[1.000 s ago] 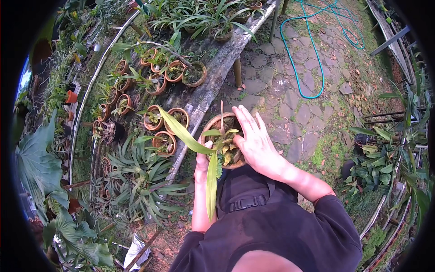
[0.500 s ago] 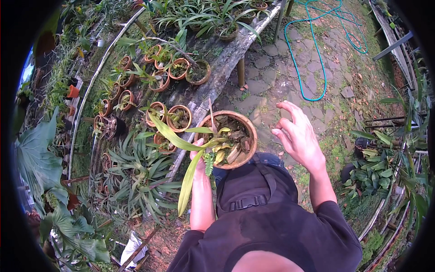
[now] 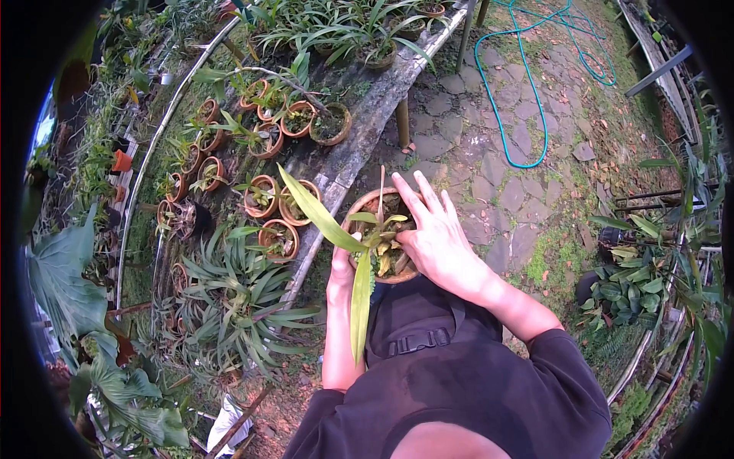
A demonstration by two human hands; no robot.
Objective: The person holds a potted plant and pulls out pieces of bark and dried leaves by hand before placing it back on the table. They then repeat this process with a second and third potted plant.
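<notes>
A round clay pot (image 3: pixel 362 202) is held up in front of my waist. My left hand (image 3: pixel 341 269) grips its left side, the fingers partly hidden behind the pot and leaves. In the pot grows a plant with long yellow-green leaves (image 3: pixel 319 208), one reaching up to the left and another hanging down over the rim. My right hand (image 3: pixel 447 249) lies across the pot's right side with fingers stretched out and apart, its thumb close to the base of the plant. Dry yellowed leaves (image 3: pixel 384 264) show beside the thumb.
At left, a bench with a pale edge beam (image 3: pixel 359 134) carries several small clay pots (image 3: pixel 297 118) and a spiky leafy plant (image 3: pixel 229 298). A green hose (image 3: pixel 544 122) loops over the stone paving (image 3: pixel 489 180). Potted foliage (image 3: pixel 627 287) stands at right.
My right hand has come left and down onto the pot from the air beside it. The pot and plant have turned a little, and the long leaves have shifted right.
</notes>
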